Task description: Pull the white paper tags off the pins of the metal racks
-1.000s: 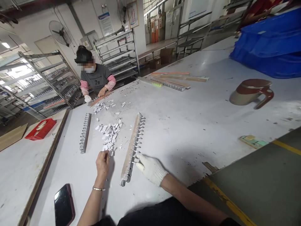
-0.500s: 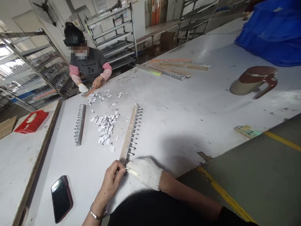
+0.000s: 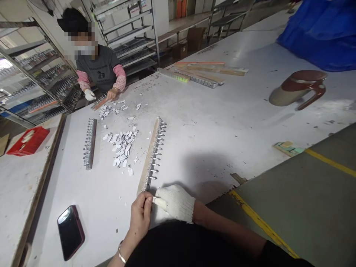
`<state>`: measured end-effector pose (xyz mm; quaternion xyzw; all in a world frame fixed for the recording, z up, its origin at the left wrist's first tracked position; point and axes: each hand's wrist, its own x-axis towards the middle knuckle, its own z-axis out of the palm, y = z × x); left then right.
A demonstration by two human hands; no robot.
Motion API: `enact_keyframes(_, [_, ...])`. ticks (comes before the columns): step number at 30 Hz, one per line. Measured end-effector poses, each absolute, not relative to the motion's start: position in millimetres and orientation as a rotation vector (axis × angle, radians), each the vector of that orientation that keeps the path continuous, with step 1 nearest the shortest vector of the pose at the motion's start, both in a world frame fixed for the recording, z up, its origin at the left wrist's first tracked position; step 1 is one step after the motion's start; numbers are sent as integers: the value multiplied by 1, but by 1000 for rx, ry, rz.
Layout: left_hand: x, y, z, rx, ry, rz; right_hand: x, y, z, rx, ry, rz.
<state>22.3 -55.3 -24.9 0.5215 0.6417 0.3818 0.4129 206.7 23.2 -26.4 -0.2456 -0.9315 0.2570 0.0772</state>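
A long wooden strip point(image 3: 147, 163) with a row of small metal pieces point(image 3: 156, 154) along its right side lies on the white table, its near end at my hands. My left hand point(image 3: 141, 212), bare, has thumb and fingers pinched at that end; what is between them is too small to make out. Close on its right, my right hand point(image 3: 176, 202) wears a white knitted glove, its fingers closed near the left fingertips; anything they hold is hidden. Left of the strip lies a pile of small white paper pieces point(image 3: 122, 146).
Another strip of metal pieces point(image 3: 90, 144) and a phone point(image 3: 71, 233) lie to the left. A mug point(image 3: 297, 88), blue cloth point(image 3: 319, 35) and stacked strips point(image 3: 205, 70) are farther off. A person point(image 3: 98, 70) works across the table beside racks.
The view has shifted slightly, so the table things sit a little left and higher. My right hand's fingers have moved slightly away from the strip's end. The person across has straightened slightly.
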Motion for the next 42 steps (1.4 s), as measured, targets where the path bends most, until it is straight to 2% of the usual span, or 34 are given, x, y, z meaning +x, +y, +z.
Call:
enact_keyframes(4, [11,-43,-18,1559,1714,837,195,31,-38,-695,-2844,656])
enact_keyframes(8, [-13,-8,-28,1604,2046,897,177,35,-49,-1271,-2661,619])
enact_keyframes(10, [-20,8,-39,1691,2081,870,166,34,-55,-1420,-2600,603])
enact_keyframes(16, [-18,17,-63,1766,2023,778,155,35,-54,-1295,-2706,642])
enact_keyframes(25, [-20,13,-59,1695,2041,775,151,42,-47,-1306,-2730,651])
enact_keyframes(28, [-34,21,-54,1658,2220,797,164,37,-47,-1290,-2631,701])
enact_keyframes(31, [-51,36,-50,1657,2396,670,180,32,-46,-1271,-2474,751])
enact_keyframes(33, [-58,44,-49,1649,2374,593,187,30,-45,-1276,-2394,829])
enact_keyframes(37, [-56,43,-40,1677,2298,650,192,32,-37,-1297,-2300,920])
enact_keyframes(39, [-48,30,-28,1665,2204,708,191,34,-28,-1273,-2303,863])
enact_keyframes(42, [-31,1,-4,1367,1762,850,188,35,-16,-1099,-2376,669])
